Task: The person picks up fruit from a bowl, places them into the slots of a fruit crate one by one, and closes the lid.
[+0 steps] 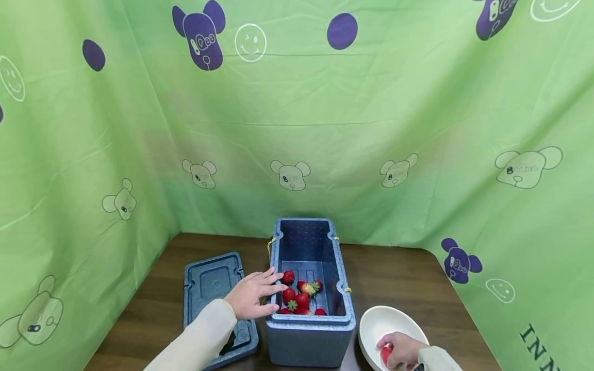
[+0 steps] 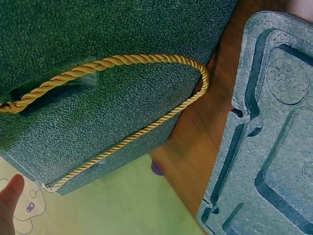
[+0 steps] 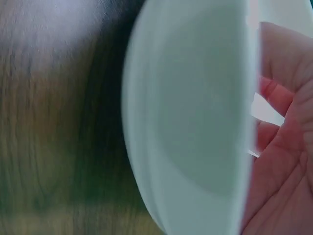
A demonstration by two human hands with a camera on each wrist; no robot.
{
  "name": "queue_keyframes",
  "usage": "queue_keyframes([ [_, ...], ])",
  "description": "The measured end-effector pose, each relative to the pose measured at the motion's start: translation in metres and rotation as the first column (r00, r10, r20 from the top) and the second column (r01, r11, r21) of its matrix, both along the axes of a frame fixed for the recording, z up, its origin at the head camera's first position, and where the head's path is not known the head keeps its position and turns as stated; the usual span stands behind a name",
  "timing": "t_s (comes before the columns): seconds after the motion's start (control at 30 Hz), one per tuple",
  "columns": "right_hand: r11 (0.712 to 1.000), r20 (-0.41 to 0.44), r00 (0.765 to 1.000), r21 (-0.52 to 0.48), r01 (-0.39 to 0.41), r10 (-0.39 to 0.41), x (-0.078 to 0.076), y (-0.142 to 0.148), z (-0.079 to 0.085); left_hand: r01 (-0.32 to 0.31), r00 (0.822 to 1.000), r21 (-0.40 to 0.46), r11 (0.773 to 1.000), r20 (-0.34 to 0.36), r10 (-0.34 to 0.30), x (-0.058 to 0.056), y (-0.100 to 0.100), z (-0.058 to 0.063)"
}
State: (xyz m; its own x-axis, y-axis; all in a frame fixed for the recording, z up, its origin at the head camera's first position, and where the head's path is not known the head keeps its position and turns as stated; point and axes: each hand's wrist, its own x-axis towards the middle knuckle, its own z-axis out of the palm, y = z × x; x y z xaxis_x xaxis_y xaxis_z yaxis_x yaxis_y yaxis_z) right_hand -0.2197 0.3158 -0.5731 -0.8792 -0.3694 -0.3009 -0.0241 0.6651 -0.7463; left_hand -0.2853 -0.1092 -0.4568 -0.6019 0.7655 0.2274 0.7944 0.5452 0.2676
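Observation:
My right hand (image 1: 402, 348) reaches into a white bowl (image 1: 371, 323) at the front right and holds a red strawberry (image 1: 386, 354) by its fingers. In the right wrist view the bowl's side (image 3: 200, 117) covers the fingertips. Several strawberries (image 1: 302, 300) lie at the near end of a blue foam box (image 1: 310, 320). My left hand (image 1: 254, 296) rests at the box's left rim, fingers straight and spread. Only one fingertip (image 2: 11, 192) of it shows in the left wrist view, near the box's edge.
Left of the box, its foam lid (image 1: 215, 281) lies on the wooden table (image 1: 394, 273). A twisted yellow cord (image 2: 142, 58) loops along the box's outer side. Green printed cloth (image 1: 297, 103) hangs behind and at both sides.

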Motion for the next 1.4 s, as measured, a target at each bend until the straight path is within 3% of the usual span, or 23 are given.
queue_keyframes([
  [0.23,1.0,0.01,1.0,0.027,0.013,-0.013,-0.002,-0.01,0.0,0.002,1.0,0.004,1.0,-0.012,-0.002,-0.001,-0.003,0.001],
  [0.7,1.0,-0.007,1.0,-0.03,-0.001,0.001,-0.004,-0.014,0.009,0.0,0.999,-0.002,1.0,-0.036,0.0,0.001,-0.005,-0.004],
  [1.07,0.996,-0.087,0.996,-0.082,-0.026,0.019,-0.014,0.001,0.037,-0.038,0.997,0.073,0.997,-0.057,0.042,0.005,0.002,-0.012],
  [1.17,0.997,-0.109,0.994,-0.069,-0.015,0.007,-0.019,0.001,0.049,-0.053,0.995,0.089,0.995,-0.077,0.06,0.005,0.005,-0.013],
  [1.4,0.997,-0.138,0.99,-0.072,0.022,-0.032,-0.033,-0.006,0.082,-0.085,0.995,0.116,0.99,-0.047,0.091,0.007,0.007,-0.014],
])
